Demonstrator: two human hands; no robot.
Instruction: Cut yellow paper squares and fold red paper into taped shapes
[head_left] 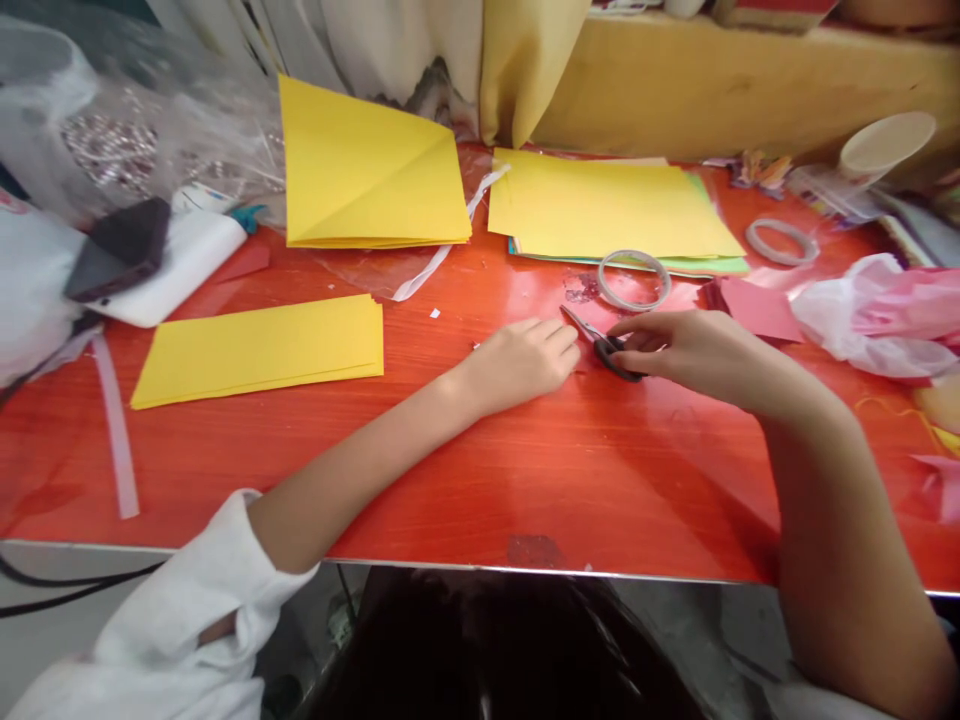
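My right hand [686, 355] comes in from the right, its fingers and thumb closed on the dark handles of a pair of scissors [616, 352]. The scissors lie low at the red tabletop, blades pointing away to the upper left. Close by on the left, my left hand [525, 365] rests palm down on the table with its fingers curled in. Nothing sticks out of it, though its palm side is hidden. Just behind the scissors is a roll of tape [634, 281]. A flat folded strip of yellow paper [262, 350] lies left of my left hand.
Folded yellow paper [375, 175] stands partly raised at the back. Beside it lies a stack of coloured paper [607, 205]. A second tape roll [781, 242], red paper [761, 308] and a plastic bag [847, 320] are at right. A dark phone [120, 250] sits at left.
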